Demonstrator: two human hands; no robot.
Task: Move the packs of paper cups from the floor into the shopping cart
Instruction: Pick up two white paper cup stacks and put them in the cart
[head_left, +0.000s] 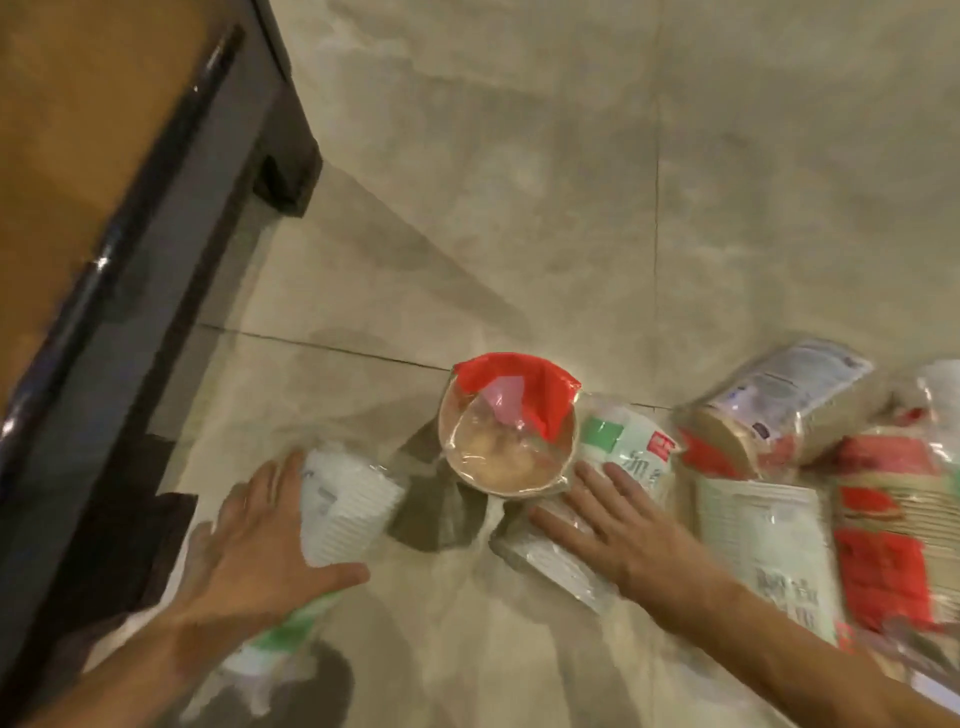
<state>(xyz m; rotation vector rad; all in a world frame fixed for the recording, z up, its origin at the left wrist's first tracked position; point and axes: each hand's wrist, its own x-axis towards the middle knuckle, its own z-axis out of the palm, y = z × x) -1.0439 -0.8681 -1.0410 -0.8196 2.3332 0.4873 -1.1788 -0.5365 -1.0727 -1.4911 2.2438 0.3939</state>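
The left hand (260, 530) holds a white pack (348, 501) of cups near its upper end. The thumb is curled along the near side and the fingers go over the far side. The rest of this pack runs down under the forearm, where a green label shows, and its lower end is blurred. I cannot tell if the pack touches the floor (519, 182) or is raised from it; a dark shadow lies just beside it on the tiles.

The right hand (608, 525) is flat, palm down, with the fingers straight and a little spread. It rests on a second pack (556, 564), which lies on the floor. A green and red label shows beyond the fingertips. The hand covers the middle part, so it is hard to say if this is one pack or two.

Between the two hands stands a red-topped pack (506, 431), upright and seen from above through clear wrap. It touches the second pack.

To the right more packs lie close together on the floor: a brown pack (769, 415), a pale pack (769, 540) and a red pack (893, 525). All are blurred, and the red pack is cut off by the right edge.

Both forearms are bare and enter from the bottom edge. At the left a dark frame (156, 260) with a brown panel (78, 130) stands on the floor; I cannot tell if it belongs to the cart.
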